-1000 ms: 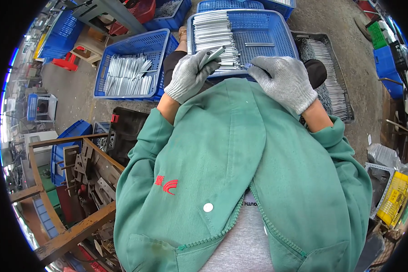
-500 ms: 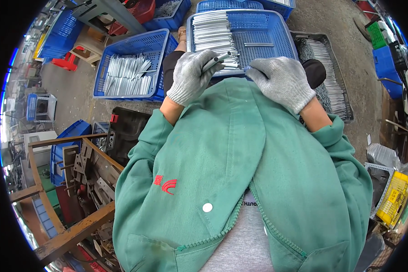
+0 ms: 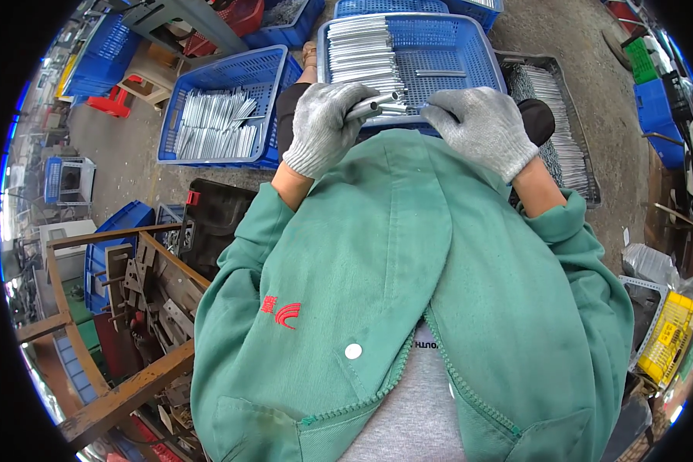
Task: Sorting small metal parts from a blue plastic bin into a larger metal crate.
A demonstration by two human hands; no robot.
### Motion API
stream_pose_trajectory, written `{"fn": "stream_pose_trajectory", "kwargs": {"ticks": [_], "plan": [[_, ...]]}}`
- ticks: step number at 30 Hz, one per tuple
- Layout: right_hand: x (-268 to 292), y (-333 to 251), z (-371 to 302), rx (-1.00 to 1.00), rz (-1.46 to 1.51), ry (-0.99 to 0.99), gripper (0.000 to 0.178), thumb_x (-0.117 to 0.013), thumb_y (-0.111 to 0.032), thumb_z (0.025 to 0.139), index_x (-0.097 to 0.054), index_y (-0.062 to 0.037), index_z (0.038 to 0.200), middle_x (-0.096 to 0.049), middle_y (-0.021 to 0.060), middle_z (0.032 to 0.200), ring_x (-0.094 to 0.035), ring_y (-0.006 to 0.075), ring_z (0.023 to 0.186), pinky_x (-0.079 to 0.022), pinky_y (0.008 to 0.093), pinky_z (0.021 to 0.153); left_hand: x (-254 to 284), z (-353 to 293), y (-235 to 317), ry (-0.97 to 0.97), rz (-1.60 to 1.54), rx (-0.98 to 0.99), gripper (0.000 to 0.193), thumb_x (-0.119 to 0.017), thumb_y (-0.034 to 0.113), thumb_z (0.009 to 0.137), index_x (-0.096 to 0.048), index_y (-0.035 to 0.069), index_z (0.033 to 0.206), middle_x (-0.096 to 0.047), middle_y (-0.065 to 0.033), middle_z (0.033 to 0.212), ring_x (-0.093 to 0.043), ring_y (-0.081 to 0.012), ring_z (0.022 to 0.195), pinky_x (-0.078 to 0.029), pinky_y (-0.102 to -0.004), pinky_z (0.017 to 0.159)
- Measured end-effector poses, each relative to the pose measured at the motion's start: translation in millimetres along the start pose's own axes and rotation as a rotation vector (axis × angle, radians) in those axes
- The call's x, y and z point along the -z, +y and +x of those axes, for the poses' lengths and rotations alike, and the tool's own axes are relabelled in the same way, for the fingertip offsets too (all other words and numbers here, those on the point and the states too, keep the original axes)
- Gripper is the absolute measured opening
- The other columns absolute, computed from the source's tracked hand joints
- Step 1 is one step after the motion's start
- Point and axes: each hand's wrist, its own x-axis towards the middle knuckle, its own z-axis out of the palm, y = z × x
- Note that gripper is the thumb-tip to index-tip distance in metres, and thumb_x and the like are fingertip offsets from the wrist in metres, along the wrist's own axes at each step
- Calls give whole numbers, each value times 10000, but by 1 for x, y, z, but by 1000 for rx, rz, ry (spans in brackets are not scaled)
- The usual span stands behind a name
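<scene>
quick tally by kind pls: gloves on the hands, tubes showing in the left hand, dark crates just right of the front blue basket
Light grey gloves: 2
Silvery tubes showing in the left hand: 2
Dark crate just right of the front blue basket: 1
Total: 5

2 gloves (image 3: 485, 127): light grey; tubes (image 3: 362, 55): bright silver; baskets (image 3: 450, 55): blue, grid-perforated; jacket (image 3: 323, 239): green; embroidery (image 3: 286, 314): red; shirt (image 3: 408, 408): heathered grey.

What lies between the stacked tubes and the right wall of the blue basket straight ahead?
In the head view, loose tubing lies on the basket floor; the right hand hides the near right corner.
</scene>
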Motion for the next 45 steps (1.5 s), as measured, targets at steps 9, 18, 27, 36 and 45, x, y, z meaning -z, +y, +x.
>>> {"fn": "stream_pose_trajectory", "kwargs": {"ticks": [9, 18, 27, 36, 45], "plan": [[11, -3, 4, -39, 15, -70, 276, -602, -337, 919, -755, -112, 873, -715, 49, 727, -647, 245, 596, -509, 364, 589, -4, 1, -5, 20, 28, -41, 155, -722, 207, 810, -697, 104, 924, -692, -7, 770, -605, -215, 630, -460, -329, 660], [4, 2, 5, -95, 66, -98, 288, -601, -344, 916, -767, -109, 916, -737, 63, 801, -666, 244, 648, -517, 367, 624, -2, -1, -3, -25, -9, 10, 207, -785, 138, 766, -725, 85, 957, -720, -41, 802, -623, -223, 673, -479, -325, 704], [-12, 9, 4, -181, 244, -117, 318, -569, -370, 932, -767, -120, 931, -747, 80, 882, -682, 289, 733, -533, 406, 671, -16, -6, -14, -52, 20, 73, 195, -791, 165, 773, -717, 83, 933, -721, -53, 803, -637, -245, 669, -484, -351, 672], [-39, 28, 4, -376, 78, -229, 336, -548, -400, 939, -767, -146, 939, -749, 77, 905, -695, 316, 800, -546, 419, 708, -84, -37, -92, -447, 197, 401, 233, -665, 329, 909, -676, 136, 1039, -718, -87, 816, -658, -310, 682, -488, -440, 621], [-38, 24, -2, -318, 45, -220, 338, -542, -402, 942, -760, -143, 933, -748, 71, 874, -696, 314, 775, -545, 420, 693, -98, -43, -109, -494, 223, 315, 261, -568, 360, 982, -635, 158, 1134, -714, -106, 871, -671, -326, 731, -485, -437, 638]]}}
